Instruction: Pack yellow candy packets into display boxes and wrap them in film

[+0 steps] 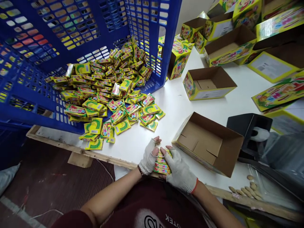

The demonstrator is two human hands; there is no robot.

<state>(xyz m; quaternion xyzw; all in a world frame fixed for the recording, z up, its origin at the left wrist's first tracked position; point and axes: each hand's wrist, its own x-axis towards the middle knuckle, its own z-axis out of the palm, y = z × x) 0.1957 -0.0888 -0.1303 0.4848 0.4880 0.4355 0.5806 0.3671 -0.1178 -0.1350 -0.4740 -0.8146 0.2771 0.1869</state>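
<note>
Both hands wear white fingerless gloves and press together a stack of small yellow-green packets (162, 164) at the near edge of the white table (180, 107). My left hand (149, 156) grips the stack's left side and my right hand (179, 171) closes over its right side. An open cardboard box (210, 144) with nothing inside stands just right of my hands. A heap of the same packets (114, 95) spills out of a tipped blue plastic crate (47, 38) onto the table ahead of me.
Several open yellow printed boxes (209, 83) and flat cartons (277, 93) crowd the far right. A black tape dispenser (249, 131) sits right of the near box. Peanuts (247, 190) lie on the wooden table rim. Dark floor lies to the left.
</note>
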